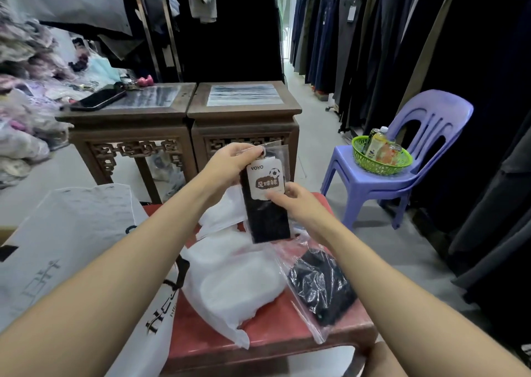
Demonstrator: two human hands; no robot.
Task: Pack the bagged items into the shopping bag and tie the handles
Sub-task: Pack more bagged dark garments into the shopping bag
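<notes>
Both forearms are bare, reaching forward from the lower corners of the view and converging at centre.

Left arm: enters at bottom left and runs up and to the right. The wrist is bent. The left hand is raised, with fingers curled round the top end of the sock packet, holding it upright.

Right arm: enters at bottom right and runs up and to the left. The right hand sits lower than the left, its back toward the camera, fingers pinching the packet's right edge at mid-height.

The hands are near each other, not touching
</notes>
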